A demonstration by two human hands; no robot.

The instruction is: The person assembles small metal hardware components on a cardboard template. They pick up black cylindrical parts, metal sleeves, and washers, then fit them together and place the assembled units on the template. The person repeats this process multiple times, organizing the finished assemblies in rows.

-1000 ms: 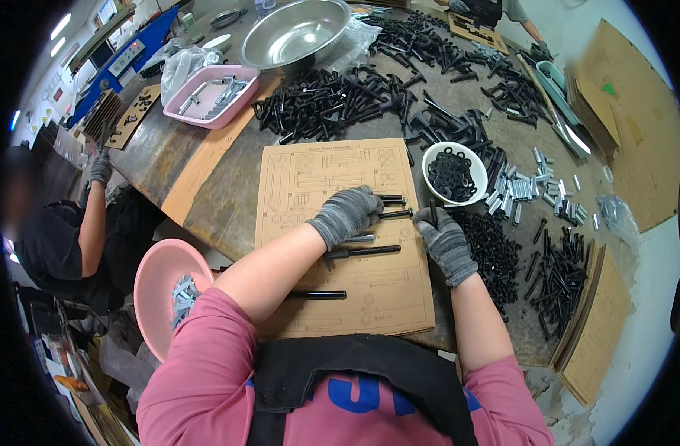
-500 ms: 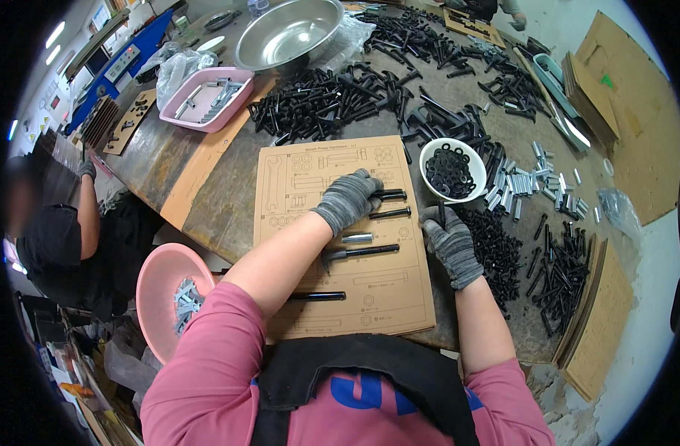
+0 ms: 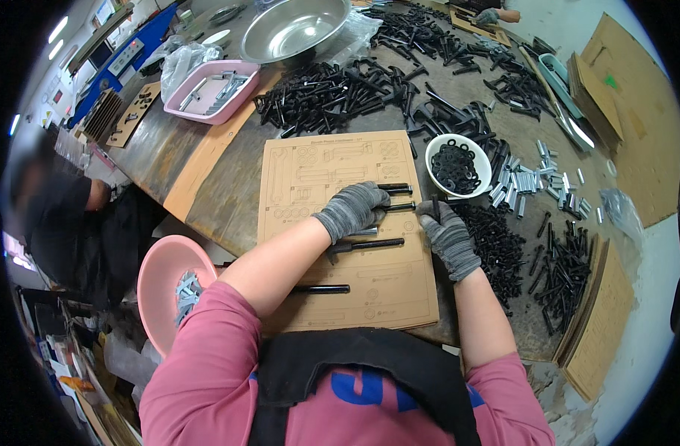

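Note:
A printed cardboard sheet (image 3: 355, 305) lies before me with parts on it. My left hand (image 3: 352, 211), in a grey knit glove, is closed at the left end of a black bolt (image 3: 401, 207); its fingertips are partly hidden. More black bolts (image 3: 397, 189) lie just above that one. Below the hand are a partly covered silver sleeve (image 3: 366, 231), a black T-shaped bolt (image 3: 371, 244) and a black rod (image 3: 322, 288). Beside the sheet's right edge, my gloved right hand (image 3: 451, 241) pinches another black bolt (image 3: 436, 207), pointing up.
A white bowl (image 3: 432, 160) of black washers stands past my right hand. Piles of black bolts (image 3: 488, 256) and silver sleeves (image 3: 529, 181) spread rightward. Pink tub (image 3: 228, 115), steel basin (image 3: 262, 48) and pink bowl (image 3: 152, 293) sit leftward. Co-workers are at left and far right.
My left hand has slid slightly down the sheet, from beside the upper bolts to the lower bolt, partly covering the silver sleeve. My right hand still holds its bolt.

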